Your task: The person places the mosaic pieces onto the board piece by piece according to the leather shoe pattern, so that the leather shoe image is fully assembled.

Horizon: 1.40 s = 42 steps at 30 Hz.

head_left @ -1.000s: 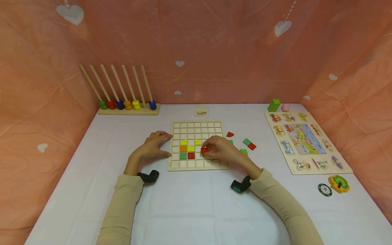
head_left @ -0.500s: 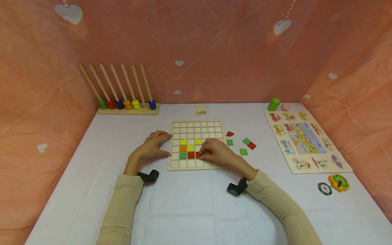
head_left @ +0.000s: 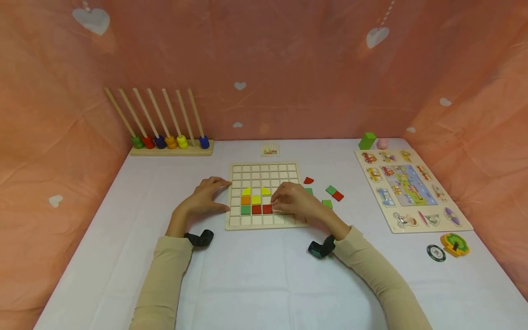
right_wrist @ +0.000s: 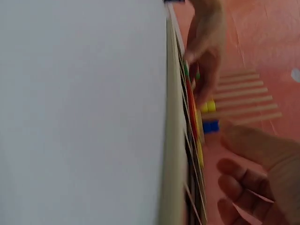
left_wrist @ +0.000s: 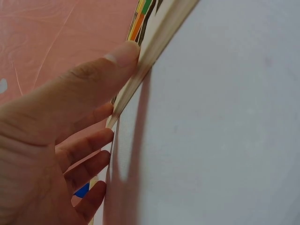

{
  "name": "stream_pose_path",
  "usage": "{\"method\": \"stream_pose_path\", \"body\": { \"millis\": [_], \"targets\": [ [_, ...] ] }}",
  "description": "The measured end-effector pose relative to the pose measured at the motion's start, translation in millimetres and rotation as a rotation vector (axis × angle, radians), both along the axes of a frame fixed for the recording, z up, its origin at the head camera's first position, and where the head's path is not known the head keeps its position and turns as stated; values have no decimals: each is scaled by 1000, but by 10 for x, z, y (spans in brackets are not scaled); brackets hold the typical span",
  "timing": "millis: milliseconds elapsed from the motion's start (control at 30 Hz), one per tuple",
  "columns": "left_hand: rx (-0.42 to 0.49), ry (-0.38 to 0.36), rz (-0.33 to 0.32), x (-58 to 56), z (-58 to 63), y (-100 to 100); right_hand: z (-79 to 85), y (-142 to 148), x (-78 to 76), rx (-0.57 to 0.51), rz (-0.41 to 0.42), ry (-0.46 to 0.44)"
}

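A wooden grid board (head_left: 247, 226) lies on the table with yellow, orange, green and red tiles in its cells. At its left edge my left hand (head_left: 202, 198) touches the side with thumb and fingertips spread apart, as the left wrist view also shows. Over the right part of the board hovers my right hand (head_left: 298, 200), loosely bent and with nothing between its fingers in the right wrist view. Just left of its fingertips a red square tile (head_left: 267, 209) lies in a cell, beside another red tile (head_left: 256, 209). The right hand hides several cells.
Right of the board lie a red quarter-round tile (head_left: 308, 180) and several green and red squares (head_left: 327, 204). A small pattern card (head_left: 270, 150) lies behind it. A peg stand (head_left: 173, 151) is at the back left, a picture puzzle (head_left: 447, 227) at the right.
My right hand brought the red square tile left and down into a cell beside the other red one, let go and drew back slightly right. The left hand stayed put.
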<state>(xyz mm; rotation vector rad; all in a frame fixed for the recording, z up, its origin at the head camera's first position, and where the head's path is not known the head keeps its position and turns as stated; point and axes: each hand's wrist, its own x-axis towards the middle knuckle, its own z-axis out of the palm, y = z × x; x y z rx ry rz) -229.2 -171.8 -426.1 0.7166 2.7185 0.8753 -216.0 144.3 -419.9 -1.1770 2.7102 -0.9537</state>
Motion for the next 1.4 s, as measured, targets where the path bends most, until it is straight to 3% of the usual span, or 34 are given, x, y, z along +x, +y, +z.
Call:
{"method": "stream_pose_path", "body": {
  "millis": [167, 367, 633, 900, 1400],
  "targets": [
    [-6, -11, 7, 11, -6, -13, 89, 289, -86, -72, -74, 15],
    [-4, -12, 10, 15, -11, -15, 142, 618, -125, -57, -137, 20],
    [-7, -13, 7, 29, 9, -1, 152, 929, -97, 26, -202, -121],
    [3, -16, 5, 22, 16, 4, 139, 1158, -2, 82, -210, -217],
    [6, 3, -5, 4, -11, -3, 60, 1244, 14, 44, -173, -186]
  ]
}}
